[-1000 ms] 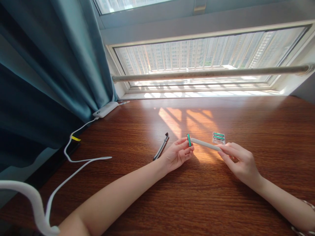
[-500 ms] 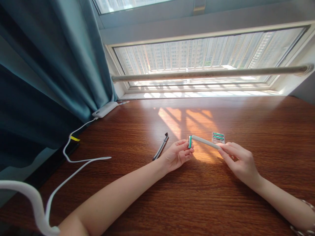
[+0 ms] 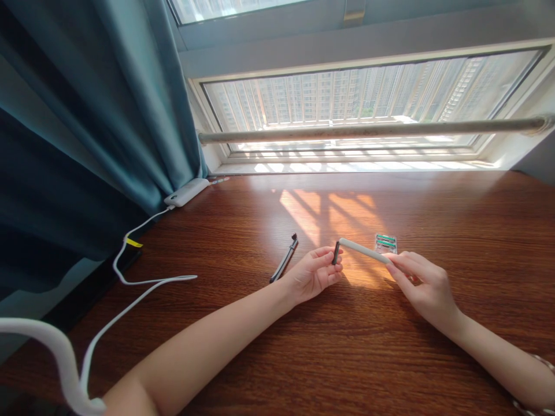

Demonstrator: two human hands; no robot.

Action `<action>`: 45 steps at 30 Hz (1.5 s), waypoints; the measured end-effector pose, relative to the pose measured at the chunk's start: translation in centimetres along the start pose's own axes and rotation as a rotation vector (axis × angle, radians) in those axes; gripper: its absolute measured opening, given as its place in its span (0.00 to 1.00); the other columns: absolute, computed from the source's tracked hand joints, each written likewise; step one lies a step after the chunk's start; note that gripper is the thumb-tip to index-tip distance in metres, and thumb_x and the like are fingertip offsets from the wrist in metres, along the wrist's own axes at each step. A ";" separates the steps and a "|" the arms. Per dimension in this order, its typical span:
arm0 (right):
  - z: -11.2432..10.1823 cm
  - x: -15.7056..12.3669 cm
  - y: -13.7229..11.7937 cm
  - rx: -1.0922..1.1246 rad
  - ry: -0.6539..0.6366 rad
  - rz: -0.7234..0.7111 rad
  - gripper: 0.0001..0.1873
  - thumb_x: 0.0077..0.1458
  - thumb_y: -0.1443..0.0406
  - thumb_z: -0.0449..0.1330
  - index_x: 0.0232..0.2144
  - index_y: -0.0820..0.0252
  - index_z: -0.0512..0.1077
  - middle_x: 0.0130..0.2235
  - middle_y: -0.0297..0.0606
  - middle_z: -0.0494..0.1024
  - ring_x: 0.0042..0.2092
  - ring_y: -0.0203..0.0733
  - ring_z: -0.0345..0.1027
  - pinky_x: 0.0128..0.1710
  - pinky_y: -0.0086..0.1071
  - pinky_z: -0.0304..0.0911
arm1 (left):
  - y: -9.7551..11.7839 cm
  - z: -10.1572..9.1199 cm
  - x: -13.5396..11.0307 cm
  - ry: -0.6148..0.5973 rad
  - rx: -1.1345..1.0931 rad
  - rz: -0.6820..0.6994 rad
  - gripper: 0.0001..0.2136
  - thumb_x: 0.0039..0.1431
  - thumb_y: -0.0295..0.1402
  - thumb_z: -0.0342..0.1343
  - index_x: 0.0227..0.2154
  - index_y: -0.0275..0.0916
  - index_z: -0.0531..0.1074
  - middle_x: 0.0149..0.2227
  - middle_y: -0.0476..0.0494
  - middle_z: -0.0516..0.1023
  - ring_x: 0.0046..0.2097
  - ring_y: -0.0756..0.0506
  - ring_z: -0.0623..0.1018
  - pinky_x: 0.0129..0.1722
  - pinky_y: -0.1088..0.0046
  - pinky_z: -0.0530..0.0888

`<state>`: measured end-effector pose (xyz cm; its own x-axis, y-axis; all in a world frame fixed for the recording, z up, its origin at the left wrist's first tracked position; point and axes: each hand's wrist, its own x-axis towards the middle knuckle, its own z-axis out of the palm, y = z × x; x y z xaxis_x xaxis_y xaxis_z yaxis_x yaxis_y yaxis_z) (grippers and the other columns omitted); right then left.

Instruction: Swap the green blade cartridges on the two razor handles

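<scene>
A razor with a white handle [image 3: 363, 250] is held just above the wooden desk [image 3: 303, 346]. My right hand [image 3: 418, 286] pinches the handle's near end. My left hand [image 3: 314, 273] is closed on the razor's head [image 3: 336, 253], thumb and fingers on the cartridge, which shows edge-on and dark. Just behind the handle lies a clear holder with green spare cartridges [image 3: 385, 243]. A dark thin razor handle [image 3: 284, 259] lies on the desk left of my left hand.
A white power bank [image 3: 186, 192] sits at the back left under the teal curtain [image 3: 87, 127], with a white cable [image 3: 143, 283] trailing across the desk's left side. Window and metal rail [image 3: 368, 130] run behind the desk.
The razor head has turned in my left fingers: its green face showed before, now only its dark edge shows. Both hands stay in place.
</scene>
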<state>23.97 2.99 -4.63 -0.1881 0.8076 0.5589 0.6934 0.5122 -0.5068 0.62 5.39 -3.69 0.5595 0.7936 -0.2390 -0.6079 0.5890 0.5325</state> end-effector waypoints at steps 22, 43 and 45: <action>-0.5 0.1 -0.8 0.000 -0.071 -0.213 0.12 0.50 0.69 0.58 0.39 0.56 0.72 0.30 0.36 0.73 0.31 0.38 0.66 0.30 0.32 0.62 | -0.2 -0.3 0.3 0.076 0.048 0.079 0.05 0.47 0.28 0.61 0.26 0.34 0.69 0.26 0.49 0.70 0.26 0.55 0.71 0.24 0.83 0.69; -0.3 0.2 -0.7 -0.078 0.010 -0.167 0.08 0.51 0.69 0.57 0.36 0.60 0.72 0.30 0.36 0.73 0.31 0.38 0.65 0.32 0.31 0.60 | -0.3 0.3 -0.1 0.069 0.115 0.118 0.10 0.44 0.26 0.62 0.33 0.32 0.75 0.29 0.46 0.72 0.33 0.52 0.71 0.35 0.75 0.68; -0.3 0.2 -0.7 -0.083 0.008 -0.161 0.08 0.51 0.69 0.57 0.36 0.59 0.72 0.30 0.36 0.73 0.31 0.38 0.65 0.32 0.31 0.60 | -0.3 0.3 -0.1 0.064 0.125 0.136 0.09 0.44 0.25 0.62 0.32 0.31 0.75 0.28 0.46 0.72 0.33 0.53 0.71 0.35 0.76 0.68</action>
<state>23.64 2.64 -3.96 -0.2960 0.7148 0.6336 0.7097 0.6085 -0.3549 0.94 5.12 -3.59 0.4374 0.8751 -0.2071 -0.5986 0.4552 0.6592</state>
